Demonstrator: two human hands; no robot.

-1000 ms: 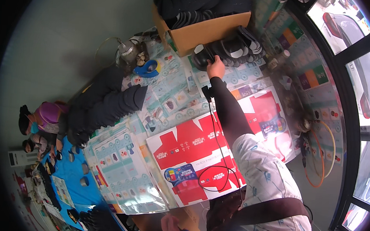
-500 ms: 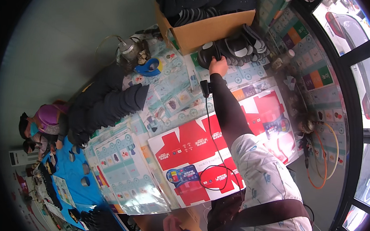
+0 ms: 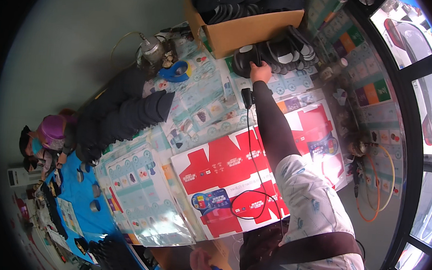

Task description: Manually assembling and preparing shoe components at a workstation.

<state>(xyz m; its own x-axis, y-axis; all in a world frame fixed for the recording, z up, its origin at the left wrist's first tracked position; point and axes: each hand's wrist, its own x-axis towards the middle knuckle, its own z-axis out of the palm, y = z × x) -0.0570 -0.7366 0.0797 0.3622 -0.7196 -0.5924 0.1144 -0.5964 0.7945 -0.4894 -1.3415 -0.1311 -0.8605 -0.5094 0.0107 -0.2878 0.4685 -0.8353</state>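
My right hand reaches far across the table. It is closed on the near edge of a black curved pad, at the left end of a row of similar black pads, some with pale patches. Its fingertips are partly hidden by the pad. A small black device with a cable is at my right wrist. My left hand hangs low at the bottom edge, below the table's front, somewhat blurred. Its fingers look loosely extended and nothing shows in them.
A cardboard box full of dark pads stands behind the row. Red and white flat cartons lie under my right arm. Overlapping dark pads, a blue tape dispenser and a metal pot sit leftward. Another person is beyond a blue table.
The view has shifted slightly. My right hand stays at the same black pad, its wrist a little differently angled. My left hand remains low and has moved slightly.
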